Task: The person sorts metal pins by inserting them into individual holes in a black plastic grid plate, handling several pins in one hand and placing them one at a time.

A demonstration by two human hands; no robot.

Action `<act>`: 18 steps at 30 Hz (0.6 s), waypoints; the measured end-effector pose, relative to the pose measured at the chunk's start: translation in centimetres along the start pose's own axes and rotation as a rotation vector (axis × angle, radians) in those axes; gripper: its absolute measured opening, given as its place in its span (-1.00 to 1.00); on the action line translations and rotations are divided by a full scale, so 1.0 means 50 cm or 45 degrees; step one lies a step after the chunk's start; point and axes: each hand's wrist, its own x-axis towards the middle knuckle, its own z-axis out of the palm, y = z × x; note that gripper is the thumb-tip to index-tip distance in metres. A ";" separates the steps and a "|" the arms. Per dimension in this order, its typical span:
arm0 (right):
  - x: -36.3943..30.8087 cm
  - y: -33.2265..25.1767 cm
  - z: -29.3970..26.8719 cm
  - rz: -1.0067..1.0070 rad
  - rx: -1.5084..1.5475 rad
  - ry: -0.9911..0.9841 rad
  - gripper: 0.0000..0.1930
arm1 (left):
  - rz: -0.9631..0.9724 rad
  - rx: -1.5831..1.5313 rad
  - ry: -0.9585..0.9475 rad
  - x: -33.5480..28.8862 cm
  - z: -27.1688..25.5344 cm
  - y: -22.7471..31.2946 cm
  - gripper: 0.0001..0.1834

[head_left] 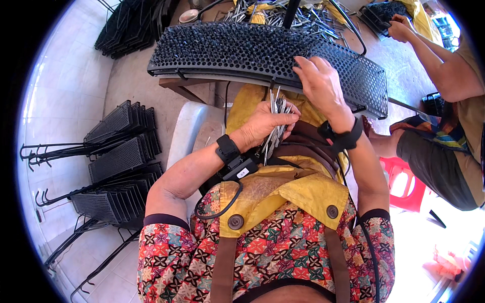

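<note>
My left hand (263, 123) is closed around a bundle of thin silvery metal strips (275, 103), which stick out above and below the fingers. In front of me a long black perforated rack (371, 83) lies crosswise, slightly tilted. Dark pieces fill many of its holes on the left and middle, while the holes toward the right end look bare. My right hand (321, 86) is over the rack's near edge, right of the middle. Its thumb and fingers are drawn together; anything small between them is too fine to make out.
Behind the rack lies a heap of loose metal strips (316, 22) on yellow cloth. Stacked black racks with hooked rods (118, 159) stand at the left wall, and more dark ones (126, 28) at far left. A co-worker's hands (400, 28) work at right, above a red stool (417, 194).
</note>
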 end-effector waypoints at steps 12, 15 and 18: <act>-0.050 -0.058 -0.019 0.522 0.717 -0.007 -0.94 | 0.014 0.085 -0.061 0.000 0.000 -0.003 -0.83; -0.022 -0.044 -0.046 0.499 0.512 0.210 -0.94 | 0.011 0.104 -0.075 0.001 0.000 -0.002 -0.82; 0.002 -0.019 -0.054 0.445 0.342 0.390 -0.92 | 0.015 0.123 -0.073 -0.001 0.002 0.000 -0.81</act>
